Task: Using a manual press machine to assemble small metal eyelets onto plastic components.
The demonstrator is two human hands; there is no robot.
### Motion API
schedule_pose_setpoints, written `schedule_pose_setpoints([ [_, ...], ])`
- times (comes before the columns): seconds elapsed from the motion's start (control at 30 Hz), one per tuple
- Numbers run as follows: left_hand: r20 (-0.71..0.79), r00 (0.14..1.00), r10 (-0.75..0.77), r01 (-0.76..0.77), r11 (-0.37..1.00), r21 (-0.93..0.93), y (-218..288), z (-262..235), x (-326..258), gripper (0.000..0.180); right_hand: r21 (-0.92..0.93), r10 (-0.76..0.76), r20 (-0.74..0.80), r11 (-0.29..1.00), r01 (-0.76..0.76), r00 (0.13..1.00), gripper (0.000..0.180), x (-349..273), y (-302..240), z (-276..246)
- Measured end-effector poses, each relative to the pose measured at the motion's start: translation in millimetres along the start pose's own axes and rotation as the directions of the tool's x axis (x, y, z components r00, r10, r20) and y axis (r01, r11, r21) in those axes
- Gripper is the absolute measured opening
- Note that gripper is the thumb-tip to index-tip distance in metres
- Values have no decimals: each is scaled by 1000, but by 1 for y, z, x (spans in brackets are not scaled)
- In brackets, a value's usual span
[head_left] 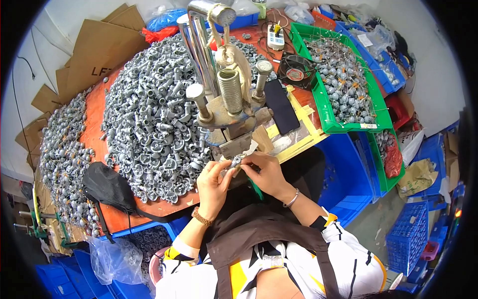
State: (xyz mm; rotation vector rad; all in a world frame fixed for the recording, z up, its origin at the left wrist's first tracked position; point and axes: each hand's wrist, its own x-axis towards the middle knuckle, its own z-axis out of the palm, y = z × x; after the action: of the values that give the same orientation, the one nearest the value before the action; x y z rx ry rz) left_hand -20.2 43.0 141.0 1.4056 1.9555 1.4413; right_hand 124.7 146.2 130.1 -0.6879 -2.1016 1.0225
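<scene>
My left hand (213, 188) and my right hand (267, 173) meet at the front of a metal hand press (230, 94). Between their fingertips is a small grey fitting (236, 160), pinched from both sides; the fingers partly cover it. The press has a thick coil spring, two large bolts and a chrome lever tube with rope tied round it. Just behind my right fingers stands a small wooden block (262, 139). A big heap of grey plastic fittings (149, 114) spreads over the red table (99, 127) to the left of the press.
Assembled round grey pieces lie at the far left (64, 159) and in a green tray (324, 107) at right. A black phone (282, 107), a small fan (297, 70) and a power strip (275, 37) sit behind. A black pouch (107, 187) rests at the table's front-left edge.
</scene>
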Motion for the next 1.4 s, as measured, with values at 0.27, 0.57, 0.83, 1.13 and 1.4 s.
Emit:
schedule_pose_setpoints([
  [0.27, -42, 998, 56, -45, 975, 218, -1, 7, 7, 17, -174, -30, -77, 985, 16, 997, 6, -4, -8, 12],
  [0.57, -58, 984, 165, -129, 907, 402, 5, 12, 6, 18, 184, 152, -105, 974, -131, 983, 17, 68, 13, -53],
  [0.83, -68, 981, 181, -140, 905, 401, 5, 13, 6, 17, 471, -127, -133, 864, 175, 983, 45, 164, -71, -69],
  [1.13, -24, 987, 157, -136, 914, 382, 8, 12, 8, 21, 28, -649, -137, 753, 658, 749, 33, 2, -42, -85],
  [1.4, -32, 998, -54, 58, 986, 155, 12, -52, -7, 31, 46, -92, -272, 993, 108, 958, 10, 12, -32, -47],
])
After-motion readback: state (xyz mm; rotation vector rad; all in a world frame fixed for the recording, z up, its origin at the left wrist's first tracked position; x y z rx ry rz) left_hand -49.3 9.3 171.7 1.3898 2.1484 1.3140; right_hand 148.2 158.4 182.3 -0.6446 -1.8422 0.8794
